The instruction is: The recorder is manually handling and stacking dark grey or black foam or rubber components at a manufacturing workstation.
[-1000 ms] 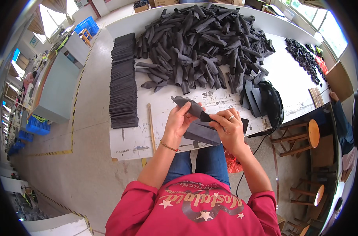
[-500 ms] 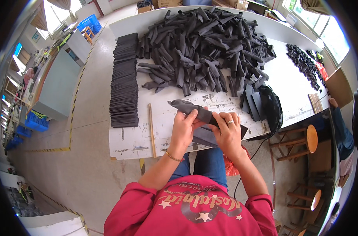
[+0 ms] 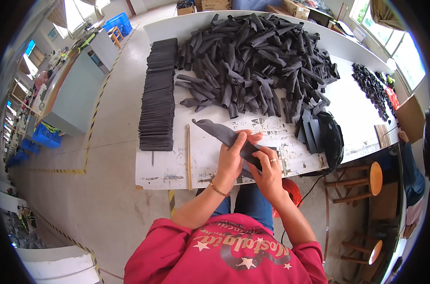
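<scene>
The fingers of the left hand [image 3: 232, 156] are curled shut around the middle of a long dark fabric piece [image 3: 223, 135], and those of the right hand [image 3: 268, 169], ringed, pinch its lower end, both forearms rising bent from six o'clock. The piece slants up toward ten o'clock above the white table [image 3: 201, 161]. A thin wooden stick [image 3: 188, 156] lies at nine o'clock, a neat flat stack [image 3: 158, 94] at eleven, the loose heap [image 3: 257, 61] at twelve.
</scene>
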A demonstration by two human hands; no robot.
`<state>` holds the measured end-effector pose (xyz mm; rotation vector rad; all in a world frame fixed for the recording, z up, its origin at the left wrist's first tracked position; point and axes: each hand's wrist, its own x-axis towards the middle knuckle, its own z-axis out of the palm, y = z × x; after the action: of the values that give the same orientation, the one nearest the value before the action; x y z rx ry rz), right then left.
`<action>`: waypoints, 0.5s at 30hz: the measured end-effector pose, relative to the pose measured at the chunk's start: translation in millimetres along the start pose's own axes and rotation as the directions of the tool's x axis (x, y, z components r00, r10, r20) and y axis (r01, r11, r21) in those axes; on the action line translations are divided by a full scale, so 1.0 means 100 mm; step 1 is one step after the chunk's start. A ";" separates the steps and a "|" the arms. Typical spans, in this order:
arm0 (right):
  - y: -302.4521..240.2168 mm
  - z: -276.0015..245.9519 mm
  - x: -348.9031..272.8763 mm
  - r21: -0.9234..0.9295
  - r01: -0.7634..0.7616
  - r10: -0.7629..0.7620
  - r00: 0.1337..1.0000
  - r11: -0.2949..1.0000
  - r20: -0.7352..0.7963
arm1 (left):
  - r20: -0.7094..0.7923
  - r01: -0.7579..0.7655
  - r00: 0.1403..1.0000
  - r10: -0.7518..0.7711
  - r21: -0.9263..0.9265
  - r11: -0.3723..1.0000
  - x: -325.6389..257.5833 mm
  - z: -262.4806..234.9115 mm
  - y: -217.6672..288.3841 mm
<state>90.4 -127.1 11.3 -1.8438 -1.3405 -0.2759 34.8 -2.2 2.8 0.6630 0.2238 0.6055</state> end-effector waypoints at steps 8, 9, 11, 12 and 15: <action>-0.08 0.12 0.14 0.047 0.010 -0.009 0.999 0.999 -0.031 | -0.029 0.015 0.999 -0.016 -0.046 0.999 -0.10 0.01 -0.02; -0.10 0.08 0.13 0.054 0.016 -0.014 0.999 0.998 -0.029 | -0.034 0.007 0.999 -0.009 -0.044 0.999 -0.09 -0.01 0.02; -0.10 -0.06 0.06 -0.007 -0.056 0.057 0.997 0.998 0.049 | -0.101 -0.060 0.993 0.056 -0.035 0.998 -0.07 -0.03 0.12; -0.08 -0.07 0.03 -0.001 -0.051 0.051 0.997 0.999 0.052 | -0.106 -0.066 0.992 0.063 -0.033 0.997 -0.07 -0.01 0.14; -0.06 -0.08 0.01 0.044 -0.057 0.053 0.994 0.997 0.098 | -0.036 -0.074 0.997 0.073 -0.012 0.997 -0.07 0.04 0.09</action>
<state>87.7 -130.9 20.0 -1.8717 -1.3475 -0.1267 26.6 -2.6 11.4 0.6505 0.2292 0.6891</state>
